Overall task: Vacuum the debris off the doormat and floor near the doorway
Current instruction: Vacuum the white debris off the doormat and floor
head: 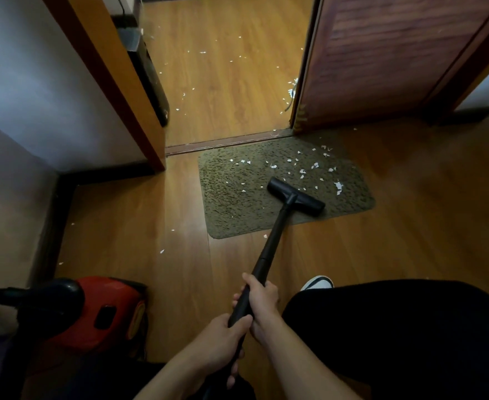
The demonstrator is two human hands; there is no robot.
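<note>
since paper scraps [303,171] lay on doormat [231,203] far right, left grip [226,333] and right grip [262,298] clamped wand [272,241], angling nozzle [295,196] toward them.

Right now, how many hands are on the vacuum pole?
2. The right hand grips the pole farther along, toward the doormat; the left hand grips it just behind, nearer the body.

Interior of a home, the doorway before me: wood-laminate floor [165,298], a shaggy doormat [237,203] at the threshold [226,142], a brown wooden door [381,59] open at far right, white walls [35,82] with dark skirting [107,176] left, and a red canister vacuum [99,313] near left.
</note>
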